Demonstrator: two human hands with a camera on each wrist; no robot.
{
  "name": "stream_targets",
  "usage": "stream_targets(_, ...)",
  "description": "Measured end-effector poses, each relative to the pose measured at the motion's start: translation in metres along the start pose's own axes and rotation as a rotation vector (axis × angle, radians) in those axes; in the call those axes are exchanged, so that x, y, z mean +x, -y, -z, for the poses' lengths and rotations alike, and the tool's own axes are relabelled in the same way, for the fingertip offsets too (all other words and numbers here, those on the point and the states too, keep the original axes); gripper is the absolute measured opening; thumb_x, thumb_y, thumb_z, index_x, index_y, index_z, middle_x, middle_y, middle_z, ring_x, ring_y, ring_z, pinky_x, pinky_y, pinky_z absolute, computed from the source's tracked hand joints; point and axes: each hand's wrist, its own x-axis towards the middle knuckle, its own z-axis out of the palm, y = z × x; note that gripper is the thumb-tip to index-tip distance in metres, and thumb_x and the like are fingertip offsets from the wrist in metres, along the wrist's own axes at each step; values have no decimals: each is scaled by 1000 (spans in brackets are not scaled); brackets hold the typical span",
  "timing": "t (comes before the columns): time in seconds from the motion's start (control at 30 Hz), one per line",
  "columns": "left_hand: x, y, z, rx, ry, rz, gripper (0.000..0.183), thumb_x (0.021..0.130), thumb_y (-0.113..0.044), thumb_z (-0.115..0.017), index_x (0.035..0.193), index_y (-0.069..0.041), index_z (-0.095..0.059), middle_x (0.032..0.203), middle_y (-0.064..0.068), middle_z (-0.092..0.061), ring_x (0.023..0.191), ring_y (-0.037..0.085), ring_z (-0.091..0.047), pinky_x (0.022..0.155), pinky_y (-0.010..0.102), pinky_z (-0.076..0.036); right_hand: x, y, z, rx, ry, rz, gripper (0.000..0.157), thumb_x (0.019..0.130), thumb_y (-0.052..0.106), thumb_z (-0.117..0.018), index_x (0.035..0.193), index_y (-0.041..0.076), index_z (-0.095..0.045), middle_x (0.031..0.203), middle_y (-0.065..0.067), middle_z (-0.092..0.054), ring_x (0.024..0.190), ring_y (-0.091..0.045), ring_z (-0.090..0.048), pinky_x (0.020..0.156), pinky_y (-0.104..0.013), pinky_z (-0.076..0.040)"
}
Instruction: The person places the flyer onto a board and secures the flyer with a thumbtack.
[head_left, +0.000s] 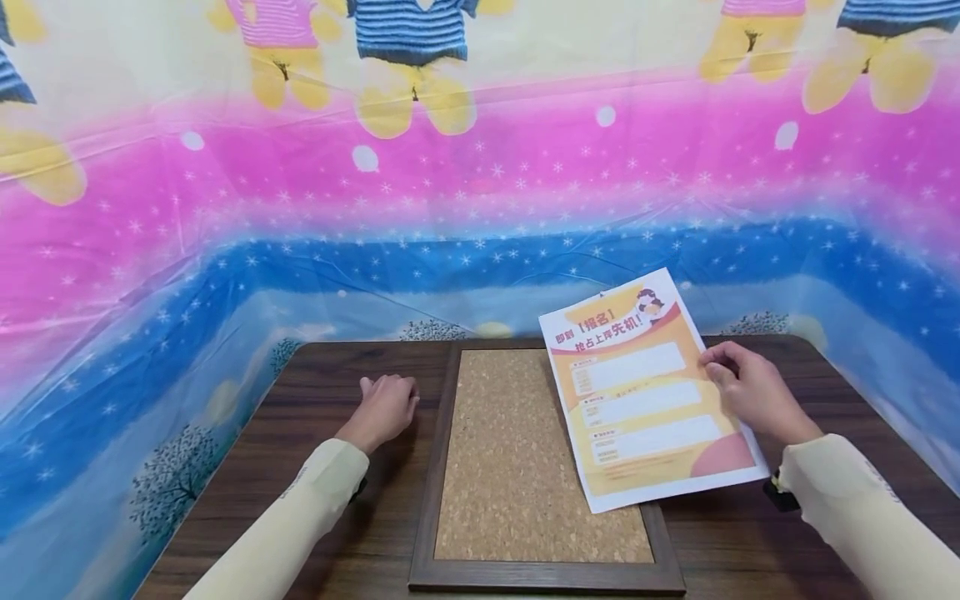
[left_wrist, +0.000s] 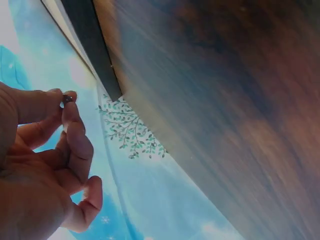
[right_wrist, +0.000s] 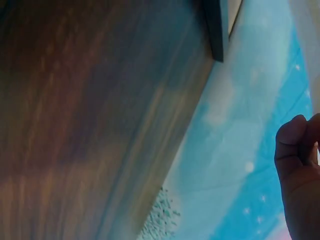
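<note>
Hands: There were two, one on each side of the cork board.
Printed sheet: There was one printed sheet [head_left: 637, 400], with three big white boxes and one small cartoon face near its top right corner.
Cork board: There was one cork board [head_left: 510, 475], with one brown frame [head_left: 540, 575] around it.
Small dark thing: There was one small dark thing [left_wrist: 67, 100], shiny, and too little to name.
Table: There was one dark wood table [head_left: 322, 408] under the board.
Sleeves and bands: There were two pale sleeves [head_left: 847, 492], and a dark band [head_left: 782, 497] at each wrist.
Cloth: Bright cloth [head_left: 487, 179] hung behind the table, with parts of five cartoon figures on it.
Right hand: The right hand [head_left: 757, 392] pinched the sheet's right edge between thumb and fingers.
Left hand: The left hand [head_left: 385, 410] pinched the small dark thing with its thumb and fingertips, and its other fingers were bent. It was over the table, just left of the frame.
Where the sheet was: It was just left of the right hand, and well apart from the left hand. It leaned and hid the board's upper right part. I could not tell if its lower end touched the board.
</note>
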Motion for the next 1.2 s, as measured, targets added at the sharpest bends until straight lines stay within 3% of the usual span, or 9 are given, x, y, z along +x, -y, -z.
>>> stream_targets(0.27,4,-5,2,-53,-42,-39,7,88,-8,-67,82,-11,-68,75,-1,-62,73,20,-58,77,51,-30,2,-2,-29,8,98,-11,20,100,16,-47,114,7,-58,112,-18,-58,88,-27,-52,71,-40,-40)
stream_targets(0.6,5,-11,4,-69,-52,-51,5,88,-11,-68,83,-12,-69,75,-3,-63,74,18,-57,76,45,-27,3,8,-58,72,126,2,19,98,14,-52,112,6,-61,103,-14,-60,81,-23,-55,67,-36,-44)
stream_targets(0.8,6,-13,3,-73,-68,-56,5,88,-11,-68,83,-13,-68,74,-3,-62,77,20,-57,77,46,-26,0,12,-67,61,160,29,18,95,13,-57,110,6,-63,97,-9,-61,77,-22,-52,65,-35,-44)
stream_targets(1.07,10,-17,3,-48,-114,-11,4,87,-11,-69,83,-11,-69,75,-1,-65,76,21,-57,76,46,-25,-3,16,-75,41,209,81,17,90,5,-58,106,8,-65,91,-5,-60,73,-21,-50,61,-34,-44)
stream_targets(1.2,15,-22,1,-81,-145,-32,5,88,-11,-67,83,-11,-68,76,-1,-64,77,21,-55,77,45,-26,-6,21,-82,40,249,112,19,89,3,-59,106,8,-65,94,-5,-58,75,-19,-50,63,-33,-44)
